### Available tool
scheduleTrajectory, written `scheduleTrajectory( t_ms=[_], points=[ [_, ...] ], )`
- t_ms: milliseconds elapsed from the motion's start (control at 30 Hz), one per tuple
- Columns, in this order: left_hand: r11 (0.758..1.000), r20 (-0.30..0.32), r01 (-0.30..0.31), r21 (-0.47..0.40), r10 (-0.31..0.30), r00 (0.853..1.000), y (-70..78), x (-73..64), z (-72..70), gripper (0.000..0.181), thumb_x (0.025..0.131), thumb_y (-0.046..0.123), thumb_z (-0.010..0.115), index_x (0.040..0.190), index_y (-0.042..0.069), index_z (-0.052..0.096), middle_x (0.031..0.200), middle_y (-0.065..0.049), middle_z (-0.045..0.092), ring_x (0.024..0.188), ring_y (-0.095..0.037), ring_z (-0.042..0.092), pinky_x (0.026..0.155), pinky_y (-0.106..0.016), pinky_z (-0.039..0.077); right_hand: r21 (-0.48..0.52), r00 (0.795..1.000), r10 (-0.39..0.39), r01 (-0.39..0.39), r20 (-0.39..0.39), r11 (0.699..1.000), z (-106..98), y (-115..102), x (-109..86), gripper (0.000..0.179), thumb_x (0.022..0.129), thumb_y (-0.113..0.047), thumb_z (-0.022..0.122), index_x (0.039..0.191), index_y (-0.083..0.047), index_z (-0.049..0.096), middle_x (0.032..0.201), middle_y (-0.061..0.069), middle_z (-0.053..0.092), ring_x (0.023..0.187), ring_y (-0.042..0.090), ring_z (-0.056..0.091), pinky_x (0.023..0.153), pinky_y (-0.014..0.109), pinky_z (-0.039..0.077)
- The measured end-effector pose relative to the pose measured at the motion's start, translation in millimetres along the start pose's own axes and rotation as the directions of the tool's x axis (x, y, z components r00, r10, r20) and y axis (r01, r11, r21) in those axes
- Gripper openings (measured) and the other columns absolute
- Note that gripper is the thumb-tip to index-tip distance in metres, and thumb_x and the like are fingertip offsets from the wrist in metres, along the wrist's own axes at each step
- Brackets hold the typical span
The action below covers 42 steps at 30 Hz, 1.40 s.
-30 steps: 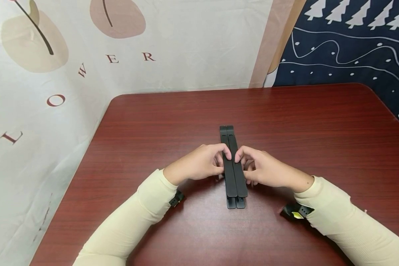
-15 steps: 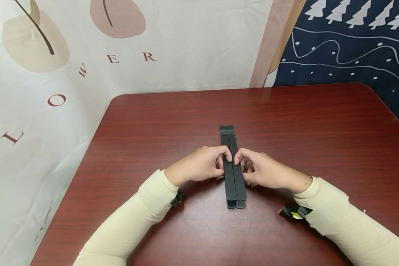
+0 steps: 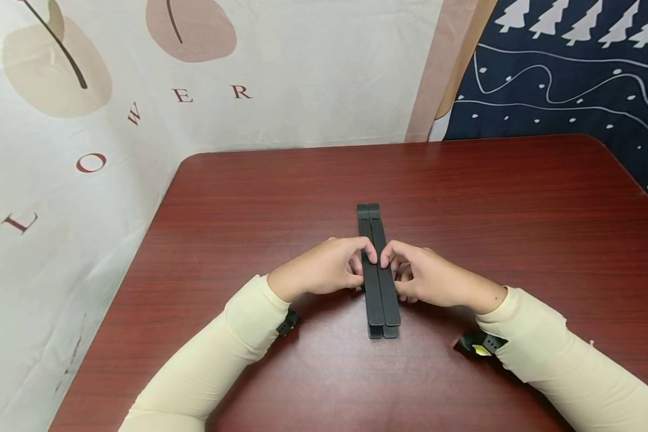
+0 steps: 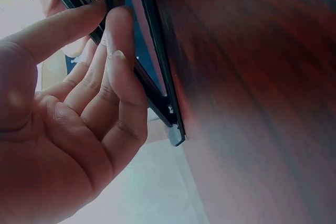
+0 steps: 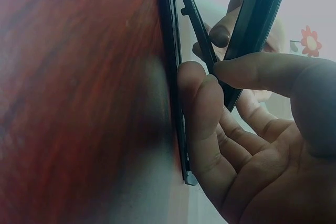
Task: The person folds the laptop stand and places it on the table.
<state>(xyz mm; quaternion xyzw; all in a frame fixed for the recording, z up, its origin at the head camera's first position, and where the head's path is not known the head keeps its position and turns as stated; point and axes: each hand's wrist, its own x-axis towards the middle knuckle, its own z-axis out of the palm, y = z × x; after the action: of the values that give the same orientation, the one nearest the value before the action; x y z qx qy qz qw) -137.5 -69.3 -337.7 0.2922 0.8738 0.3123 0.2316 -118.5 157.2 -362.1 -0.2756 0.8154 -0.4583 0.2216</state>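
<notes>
A black folding laptop stand (image 3: 375,303) lies lengthwise on the table, its two long upper bars side by side and raised over the lower ones. My left hand (image 3: 326,267) grips its left side at mid-length, with the forefinger bent over the top. From the opposite side my right hand (image 3: 434,276) holds it in much the same way. The left wrist view shows thumb and fingers pinching a thin strut of the stand (image 4: 152,22) between upper and lower bars. On the other side, the right thumb and fingertips meet at a strut below the upper bar (image 5: 257,19).
The stand rests on a reddish-brown wooden table (image 3: 259,198) with rounded far corners. A pale printed cloth (image 3: 313,78) hangs behind and to the left, a dark blue one with white trees (image 3: 551,90) at the back right. Black straps (image 3: 287,323) sit on both wrists.
Over the first half second the upper bars' near end has sunk toward the lower bars, and both hands have shifted slightly nearer. Since then nothing has visibly moved.
</notes>
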Motion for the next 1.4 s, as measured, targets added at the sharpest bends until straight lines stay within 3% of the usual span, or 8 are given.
scheduleTrajectory(
  t_ms=[500, 767, 1400],
  points=[
    [0.999, 0.024, -0.007, -0.042, 0.008, 1.000, -4.4, 2.1, 0.0, 0.032, 0.085, 0.002, 0.071, 0.113, 0.013, 0.058, 0.079, 0.005, 0.072, 0.067, -0.005, 0.067, 0.066, -0.021, 0.052, 0.026, 1.000, 0.020, -0.021, 0.007, 0.999, -0.1, -0.4, 0.1, 0.032, 0.084, 0.008, 0.063, 0.109, -0.006, 0.048, 0.091, 0.011, 0.063, 0.056, 0.020, 0.064, 0.048, 0.033, 0.054],
    [0.999, 0.053, -0.004, -0.053, 0.006, 0.999, -3.7, 2.0, 2.1, 0.034, 0.085, 0.004, 0.075, 0.113, 0.012, 0.057, 0.080, 0.002, 0.072, 0.068, -0.005, 0.068, 0.068, -0.020, 0.053, 0.019, 0.999, 0.037, -0.037, 0.025, 0.999, 0.9, 0.9, 0.6, 0.032, 0.085, 0.006, 0.063, 0.111, -0.006, 0.049, 0.091, 0.011, 0.063, 0.055, 0.018, 0.063, 0.046, 0.028, 0.051],
    [1.000, 0.095, -0.001, -0.014, 0.002, 0.995, -2.7, 1.3, 4.2, 0.042, 0.083, 0.003, 0.077, 0.117, 0.011, 0.055, 0.082, 0.001, 0.070, 0.069, -0.006, 0.067, 0.070, -0.020, 0.053, -0.083, 0.999, -0.003, 0.007, 0.043, 0.997, 0.1, 2.1, -1.4, 0.037, 0.080, 0.008, 0.065, 0.111, -0.005, 0.049, 0.090, 0.009, 0.062, 0.057, 0.008, 0.059, 0.053, 0.025, 0.051]
  ],
)
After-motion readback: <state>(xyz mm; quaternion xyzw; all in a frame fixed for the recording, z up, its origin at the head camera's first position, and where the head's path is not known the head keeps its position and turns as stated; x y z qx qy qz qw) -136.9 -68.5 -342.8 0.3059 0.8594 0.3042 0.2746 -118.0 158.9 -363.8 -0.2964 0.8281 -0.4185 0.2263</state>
